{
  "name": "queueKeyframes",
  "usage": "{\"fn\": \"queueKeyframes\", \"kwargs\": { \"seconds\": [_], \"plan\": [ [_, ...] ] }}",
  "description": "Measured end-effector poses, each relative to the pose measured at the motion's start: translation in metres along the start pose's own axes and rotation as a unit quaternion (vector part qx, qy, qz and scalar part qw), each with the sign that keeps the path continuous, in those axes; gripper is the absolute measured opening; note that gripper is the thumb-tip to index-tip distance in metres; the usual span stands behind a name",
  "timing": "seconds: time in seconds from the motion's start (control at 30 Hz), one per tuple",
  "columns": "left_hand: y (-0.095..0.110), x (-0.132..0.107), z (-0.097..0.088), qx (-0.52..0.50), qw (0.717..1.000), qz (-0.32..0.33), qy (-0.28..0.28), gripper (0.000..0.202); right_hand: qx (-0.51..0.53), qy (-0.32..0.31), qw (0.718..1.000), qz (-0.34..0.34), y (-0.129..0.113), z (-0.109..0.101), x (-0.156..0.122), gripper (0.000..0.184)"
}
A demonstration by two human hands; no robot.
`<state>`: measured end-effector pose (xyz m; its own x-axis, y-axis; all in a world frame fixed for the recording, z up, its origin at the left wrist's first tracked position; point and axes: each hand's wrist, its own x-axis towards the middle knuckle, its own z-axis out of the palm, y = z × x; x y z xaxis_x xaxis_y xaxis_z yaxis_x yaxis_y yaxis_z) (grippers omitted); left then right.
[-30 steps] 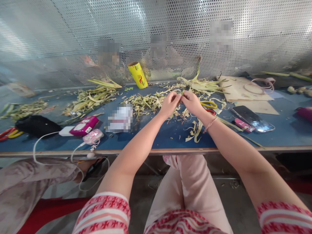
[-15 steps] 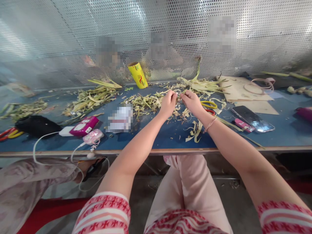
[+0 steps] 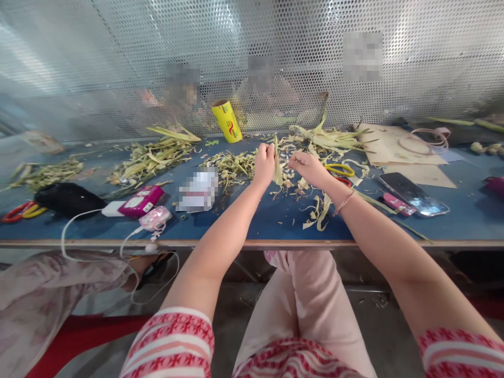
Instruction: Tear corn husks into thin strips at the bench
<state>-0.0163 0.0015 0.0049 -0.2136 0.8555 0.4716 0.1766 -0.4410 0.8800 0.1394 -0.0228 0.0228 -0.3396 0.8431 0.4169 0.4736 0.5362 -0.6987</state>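
Blue table [image 3: 252, 226] spanned mid-frame, husk scraps [image 3: 232, 164] heaped at centre. Left hand [image 3: 264, 165] was fisted around a pale green husk strip [image 3: 277, 169], its long axis near vertical, hanging just right of the fist. Right hand [image 3: 310, 168], curled shut, grip unclear, sat slightly apart to the strip's right.

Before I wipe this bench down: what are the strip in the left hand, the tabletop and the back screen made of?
Strip: pale green plant leaf or husk, matte and fibrous, held by the left hand. Tabletop: smooth blue sheet, seemingly on board given the wood-coloured edge. Screen: shiny perforated metal, probably.
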Motion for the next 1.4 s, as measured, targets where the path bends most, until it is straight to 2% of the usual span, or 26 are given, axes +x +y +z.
{"fn": "queueKeyframes", "kwargs": {
  "seconds": [0.1,0.23,0.4,0.53,0.63,0.7,0.77,0.83,0.9,0.97,1.07,1.4],
  "plan": [
    [-0.003,0.004,-0.002,0.048,0.998,-0.004,0.032,0.039,-0.008,-0.019,1.0,-0.012,-0.003,-0.001,-0.002,0.015],
    [-0.003,0.004,-0.002,0.03,0.999,-0.023,0.038,0.039,0.004,-0.027,1.0,-0.014,-0.005,-0.001,-0.003,0.016],
    [-0.006,0.006,0.0,0.03,0.998,-0.014,0.059,0.04,0.006,-0.05,0.999,-0.015,-0.01,0.0,-0.002,0.017],
    [-0.005,0.006,0.001,0.066,0.996,-0.008,0.061,0.037,0.055,-0.092,0.993,-0.045,-0.012,-0.001,-0.003,0.02],
    [-0.001,0.004,0.001,0.045,0.998,-0.013,0.038,0.037,0.111,-0.112,0.987,-0.025,-0.006,-0.004,-0.004,0.021],
    [0.001,0.003,0.0,0.015,1.0,-0.021,0.003,0.036,0.139,-0.088,0.986,0.005,0.001,-0.006,-0.002,0.023],
    [0.002,0.002,-0.003,0.006,0.999,-0.019,-0.027,0.037,0.16,-0.027,0.986,0.027,0.007,-0.009,0.0,0.025],
    [0.002,0.001,-0.004,0.025,0.999,0.004,-0.042,0.038,0.194,0.027,0.979,0.052,0.01,-0.011,0.003,0.026],
    [0.003,-0.002,-0.004,0.048,0.996,0.033,-0.06,0.037,0.245,0.053,0.964,0.087,0.01,-0.014,0.004,0.026],
    [0.006,-0.005,-0.002,0.043,0.995,0.044,-0.084,0.035,0.293,0.063,0.946,0.12,0.007,-0.016,0.004,0.026],
    [0.011,-0.008,0.002,-0.004,0.994,0.021,-0.106,0.028,0.317,0.079,0.934,0.146,0.003,-0.017,0.003,0.028],
    [0.015,-0.009,0.007,-0.166,0.976,-0.092,-0.109,0.012,0.375,0.093,0.905,0.179,0.0,-0.011,0.004,0.023]
  ]
}}
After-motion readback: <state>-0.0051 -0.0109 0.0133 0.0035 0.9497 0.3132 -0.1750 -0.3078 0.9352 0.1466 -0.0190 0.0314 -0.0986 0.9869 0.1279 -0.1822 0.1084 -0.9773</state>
